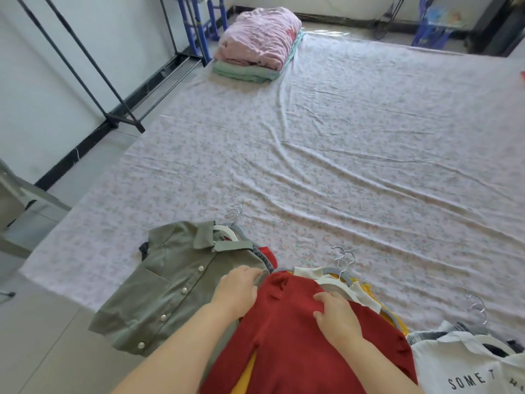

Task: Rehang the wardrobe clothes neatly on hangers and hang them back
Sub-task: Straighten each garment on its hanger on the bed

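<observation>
Both hands rest on a red garment (298,336) at the near edge of the sheet. The left hand (238,291) lies palm-down on its left shoulder with fingers curled over the edge, seemingly pinching the fabric or the hanger beneath, though the grip itself is hidden. The right hand (336,317) presses flat, fingers loosely spread, just below the cream collar (335,282). A grey hanger (338,273) shows at the neckline, its metal hook pointing toward 12 o'clock, and yellow cloth (244,379) peeks out beneath. At 9 o'clock, touching the red piece, an olive button shirt (164,288) lies on its own hangers. At 3 o'clock sits a white printed top (466,368). All lie on a floral sheet (341,166). Far off at 12 o'clock is a stack of folded bedding (258,41); at 10 o'clock stands a black clothes rack (93,72).
</observation>
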Demonstrator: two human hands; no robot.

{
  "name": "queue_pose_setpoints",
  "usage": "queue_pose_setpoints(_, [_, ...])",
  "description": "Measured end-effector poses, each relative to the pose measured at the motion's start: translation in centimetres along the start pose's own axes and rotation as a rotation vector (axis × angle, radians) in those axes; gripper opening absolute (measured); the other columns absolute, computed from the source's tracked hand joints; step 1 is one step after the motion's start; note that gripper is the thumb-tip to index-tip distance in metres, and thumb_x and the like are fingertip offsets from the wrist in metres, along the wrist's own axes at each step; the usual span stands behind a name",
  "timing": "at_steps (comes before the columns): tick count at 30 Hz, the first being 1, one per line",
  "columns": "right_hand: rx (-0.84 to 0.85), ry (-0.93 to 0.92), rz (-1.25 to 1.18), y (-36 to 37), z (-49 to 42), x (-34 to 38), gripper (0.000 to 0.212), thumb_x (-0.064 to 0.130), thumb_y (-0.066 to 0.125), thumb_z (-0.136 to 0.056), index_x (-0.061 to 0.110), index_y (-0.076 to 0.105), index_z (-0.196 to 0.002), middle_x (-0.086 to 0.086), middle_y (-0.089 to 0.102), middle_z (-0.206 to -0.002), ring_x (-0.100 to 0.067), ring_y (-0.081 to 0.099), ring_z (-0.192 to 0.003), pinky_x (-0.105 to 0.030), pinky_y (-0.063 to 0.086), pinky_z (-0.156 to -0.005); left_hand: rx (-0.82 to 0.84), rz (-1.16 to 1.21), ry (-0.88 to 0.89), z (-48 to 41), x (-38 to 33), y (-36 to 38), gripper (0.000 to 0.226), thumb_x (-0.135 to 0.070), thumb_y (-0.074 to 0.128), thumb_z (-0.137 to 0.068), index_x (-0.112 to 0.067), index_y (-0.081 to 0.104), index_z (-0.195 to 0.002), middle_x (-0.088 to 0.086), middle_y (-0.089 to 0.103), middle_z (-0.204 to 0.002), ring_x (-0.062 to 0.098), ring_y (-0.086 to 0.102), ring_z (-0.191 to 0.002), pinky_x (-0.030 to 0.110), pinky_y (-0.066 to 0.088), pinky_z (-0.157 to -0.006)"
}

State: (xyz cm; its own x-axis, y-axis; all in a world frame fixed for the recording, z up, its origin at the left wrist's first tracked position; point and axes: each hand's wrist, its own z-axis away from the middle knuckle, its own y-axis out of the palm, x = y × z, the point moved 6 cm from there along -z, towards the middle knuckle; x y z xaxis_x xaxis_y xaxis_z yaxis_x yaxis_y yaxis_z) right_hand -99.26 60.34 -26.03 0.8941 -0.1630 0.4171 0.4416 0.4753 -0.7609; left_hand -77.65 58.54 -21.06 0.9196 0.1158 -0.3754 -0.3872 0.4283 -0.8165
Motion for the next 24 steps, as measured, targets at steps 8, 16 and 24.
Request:
queue_pose_setpoints(8, [-0.036,0.073,0.047,3.5,-2.4,7.7,0.04,0.025,0.056,-0.089,0.025,0.05,-0.129,0.003,0.05,-0.125,-0.016,0.046,-0.12,-0.028,0.038,-0.1,0.034,0.037,0.075,-2.8,9.1,-3.2,0.046,-0.018,0.046,-0.09,-0.025,0.042,-0.135,-0.002,0.043,-0.137,0.017,0.041,-0.126,0.031,0.033,-0.103])
queue_pose_setpoints(16, [-0.036,0.154,-0.028,9.1,-9.3,18.9,0.036,0.017,0.054,-0.088,0.021,0.055,-0.124,-0.001,0.053,-0.125,-0.017,0.05,-0.117,-0.028,0.04,-0.096,0.107,0.007,0.153,-9.2,21.1,-6.3,0.045,-0.02,0.047,-0.089,-0.027,0.044,-0.134,-0.004,0.047,-0.134,0.016,0.042,-0.124,0.028,0.034,-0.1])
queue_pose_setpoints(24, [-0.051,0.19,-0.088,11.8,-20.1,21.7,0.038,0.018,0.056,-0.089,0.016,0.054,-0.127,-0.006,0.054,-0.129,-0.021,0.047,-0.12,-0.032,0.038,-0.101,0.084,-0.012,0.156,-17.2,26.7,-4.7,0.046,-0.021,0.046,-0.092,-0.023,0.038,-0.137,-0.002,0.044,-0.135,0.019,0.04,-0.124,0.032,0.034,-0.101])
